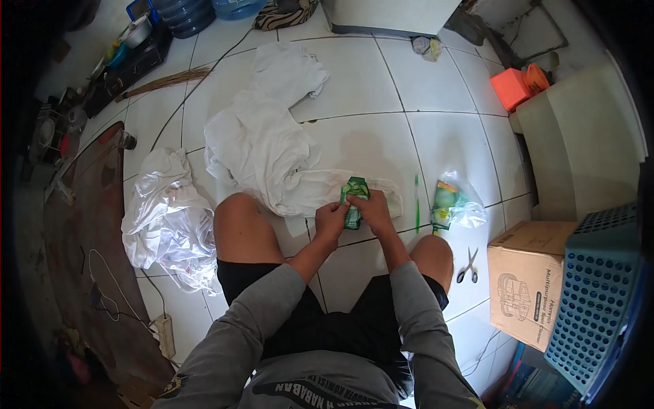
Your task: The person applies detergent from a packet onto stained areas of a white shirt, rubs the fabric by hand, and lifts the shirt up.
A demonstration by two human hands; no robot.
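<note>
- From the head view, I see a person sitting on the white tiled floor (354,136), both hands close together between the bent knees.
- The left hand (330,223) is curled, its thumb and fingers pinching the left edge of a small, shiny green packet (355,185).
- The right hand (373,211) pinches the same packet from the right side — thumb reaching over its front.
- The packet is held upright between the two hands, over the near end of a long, crumpled white cloth (259,133) that trails away across the tiles.
- Just right of the hands lies a slim green stick-like item (417,204); beside it, a clear plastic bag (470,204) with a green-and-yellow packet (443,198).
- Near the right knee, black-handled scissors (468,266) lie slightly open, close to a brown cardboard box (521,279) and a blue-grey perforated plastic basket (596,290).
- By the left knee sits a heap of white fabric and shiny clear plastic (170,218) — beside a dark reddish-brown board (95,238).
</note>
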